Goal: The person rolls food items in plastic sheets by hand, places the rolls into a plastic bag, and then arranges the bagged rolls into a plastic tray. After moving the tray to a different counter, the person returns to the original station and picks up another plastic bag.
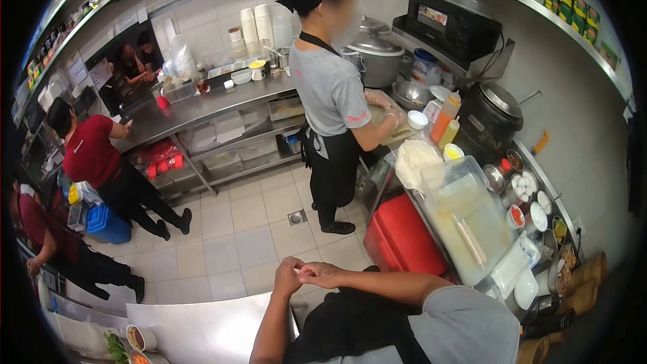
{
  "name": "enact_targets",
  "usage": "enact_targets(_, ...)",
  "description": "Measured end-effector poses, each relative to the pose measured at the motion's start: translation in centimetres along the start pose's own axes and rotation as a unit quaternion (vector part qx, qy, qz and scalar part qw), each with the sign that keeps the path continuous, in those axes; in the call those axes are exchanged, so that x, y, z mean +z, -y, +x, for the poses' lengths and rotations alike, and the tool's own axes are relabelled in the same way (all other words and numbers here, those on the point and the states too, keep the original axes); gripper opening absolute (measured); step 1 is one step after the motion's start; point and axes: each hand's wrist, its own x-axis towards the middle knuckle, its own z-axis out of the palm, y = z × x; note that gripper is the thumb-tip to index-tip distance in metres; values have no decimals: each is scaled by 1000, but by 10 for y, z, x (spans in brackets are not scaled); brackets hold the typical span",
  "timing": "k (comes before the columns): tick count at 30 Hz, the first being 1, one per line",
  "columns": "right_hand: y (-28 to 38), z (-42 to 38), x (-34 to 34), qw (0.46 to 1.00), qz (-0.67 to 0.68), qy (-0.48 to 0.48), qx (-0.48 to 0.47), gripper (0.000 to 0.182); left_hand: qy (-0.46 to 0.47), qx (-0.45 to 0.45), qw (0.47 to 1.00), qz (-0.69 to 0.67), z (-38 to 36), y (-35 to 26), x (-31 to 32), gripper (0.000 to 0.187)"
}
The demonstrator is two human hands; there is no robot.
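Observation:
In front of my black apron, my two hands meet at the fingers. My left hand is curled, its fingers against those of the other hand. From the right comes my right hand, with a dark mark on its back and its fingers bent in. Anything between the fingers is hidden. Just below my hands is the edge of a steel counter.
A co-worker in a grey shirt and clear gloves works at the back right. Beside the right counter, a red bin stands below a plastic tray. Two people in maroon shirts are at left. A floor drain lies mid-floor.

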Motion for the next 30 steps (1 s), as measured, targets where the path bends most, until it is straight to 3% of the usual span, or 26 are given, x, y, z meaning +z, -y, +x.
enact_targets(9, -26, 3, 8, 995, 76, -56, -32, 40, 17, -32, 999, -3, 1, 6, 3, 35)
enact_targets(15, -33, 1, 10, 995, 52, -79, -40, 42, 13, -58, 998, -32, 1, 8, 8, 34)
enact_targets(17, -29, -1, 5, 997, -15, -69, -39, 45, 22, -42, 998, -30, 1, 11, 11, 33)
enact_targets(22, -35, -5, 4, 994, 4, -99, -35, 48, 16, -33, 998, -40, 2, 16, 15, 33)
enact_targets(30, -39, -50, -3, 998, 5, -64, -2, 57, 36, -46, 998, -33, -1, 11, 16, 35)
